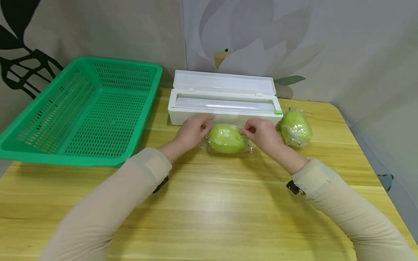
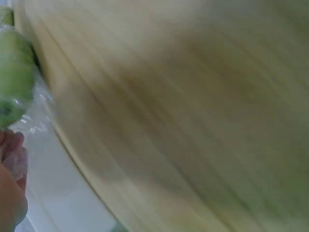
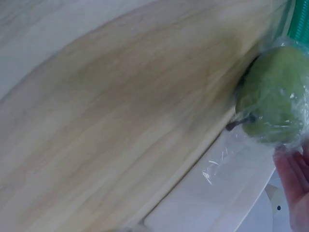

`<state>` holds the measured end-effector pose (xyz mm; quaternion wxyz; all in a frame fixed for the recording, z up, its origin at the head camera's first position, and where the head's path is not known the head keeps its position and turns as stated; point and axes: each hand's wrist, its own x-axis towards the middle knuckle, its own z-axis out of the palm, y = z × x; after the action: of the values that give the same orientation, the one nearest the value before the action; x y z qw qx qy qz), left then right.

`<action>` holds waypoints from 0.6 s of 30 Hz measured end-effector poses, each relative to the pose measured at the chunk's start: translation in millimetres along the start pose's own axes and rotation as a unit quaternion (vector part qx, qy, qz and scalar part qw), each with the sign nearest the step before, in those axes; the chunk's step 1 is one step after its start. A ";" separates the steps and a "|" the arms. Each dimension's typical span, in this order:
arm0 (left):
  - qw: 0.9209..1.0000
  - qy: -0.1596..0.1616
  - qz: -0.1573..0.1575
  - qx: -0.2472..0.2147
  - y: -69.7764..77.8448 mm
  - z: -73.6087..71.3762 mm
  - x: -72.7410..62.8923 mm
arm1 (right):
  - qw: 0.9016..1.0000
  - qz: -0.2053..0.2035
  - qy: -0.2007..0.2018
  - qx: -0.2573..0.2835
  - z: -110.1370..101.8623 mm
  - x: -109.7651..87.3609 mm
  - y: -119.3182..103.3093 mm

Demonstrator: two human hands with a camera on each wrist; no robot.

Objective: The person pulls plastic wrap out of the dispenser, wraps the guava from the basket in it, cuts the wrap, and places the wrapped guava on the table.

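Observation:
A green pear (image 1: pixel 227 139) lies on its side on the table in front of the wrap box, loosely covered in clear cling film. My left hand (image 1: pixel 192 133) pinches the film at the pear's left end. At the other end, my right hand (image 1: pixel 259 133) holds the film between thumb and fingertips. In the left wrist view, crinkled film (image 2: pixel 38 108) spreads from the pear beside the left hand (image 2: pixel 10 193). The right wrist view shows the pear's dark stem (image 3: pixel 240 123), with film stretched out past it. Part of the right hand (image 3: pixel 294 176) is cut off there.
Just behind the hands stands a white cling film box (image 1: pixel 225 117), lid raised, with a film roll (image 1: pixel 225 104) inside and a green slider at its right end. A second pear (image 1: pixel 296 127), film-wrapped, sits to the right. A green plastic basket (image 1: pixel 75 159) stands at left.

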<state>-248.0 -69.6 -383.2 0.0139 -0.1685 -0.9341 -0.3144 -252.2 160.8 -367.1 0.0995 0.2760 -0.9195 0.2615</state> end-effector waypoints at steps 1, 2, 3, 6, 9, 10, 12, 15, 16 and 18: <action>1.000 0.000 0.002 0.005 -1.5 0.1 -1.0 | 1.000 -0.003 0.003 -0.001 0.5 -0.4 0.4; 1.000 -0.001 0.002 0.011 -2.6 0.0 -1.8 | 1.000 -0.009 0.006 -0.004 0.9 -0.6 0.7; 1.000 -0.001 0.000 0.014 -3.6 -0.1 -2.8 | 1.000 -0.014 0.008 -0.006 1.0 -0.7 0.7; 1.000 0.004 -0.012 0.011 -4.1 -1.4 -6.1 | 0.999 -0.033 0.015 -0.016 1.8 -0.9 -0.1; 1.000 0.019 -0.020 0.000 -1.9 -2.2 -6.7 | 0.999 -0.042 0.020 -0.026 2.2 -0.2 -2.3; 0.999 0.025 -0.020 0.000 -0.6 -2.3 -6.3 | 0.999 -0.039 0.019 -0.028 2.4 0.2 -2.8; 0.999 0.038 -0.015 0.001 1.6 -1.8 -5.6 | 0.999 -0.028 0.014 -0.029 2.4 1.0 -4.3; 0.998 0.062 0.001 0.011 3.7 -0.5 -4.6 | 1.000 -0.003 -0.003 -0.031 2.1 2.6 -6.4; 0.998 0.069 0.006 0.012 3.9 -0.1 -4.6 | 0.999 0.003 -0.007 -0.033 2.1 3.2 -7.1; 0.997 0.080 0.017 0.014 3.9 -0.2 -4.5 | 0.999 0.006 -0.015 -0.041 2.1 3.8 -8.4</action>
<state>-242.5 -68.2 -381.4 0.0965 -0.1587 -0.9311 -0.3140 -250.7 152.0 -364.0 0.0949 0.2700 -0.9325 0.2203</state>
